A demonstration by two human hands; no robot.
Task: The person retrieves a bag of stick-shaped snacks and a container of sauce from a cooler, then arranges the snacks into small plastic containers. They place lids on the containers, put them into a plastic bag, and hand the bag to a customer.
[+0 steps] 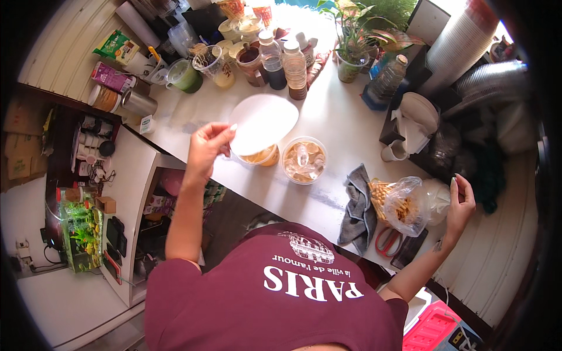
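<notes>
My left hand (210, 147) pinches the edge of a round white disc (264, 123), flat and thin, which is raised over the counter. Partly under the disc stands a clear plastic cup of amber drink (265, 159). Right beside it is a second clear cup (304, 160) with ice cubes in a light brown drink. My right hand (462, 195) is raised at the right, by a white plastic bag (437, 201); whether its fingertips hold anything is too small to tell. Next to that bag lies an opened clear bag of thin brown sticks (401, 208).
A grey cloth (359, 210) and red-handled scissors (388, 242) lie near the front edge of the white counter (263, 199). Bottles (295, 70), cups and a potted plant (351, 59) line the back. A black organizer (390, 127) and stacked plastic cups (461, 41) stand at the right.
</notes>
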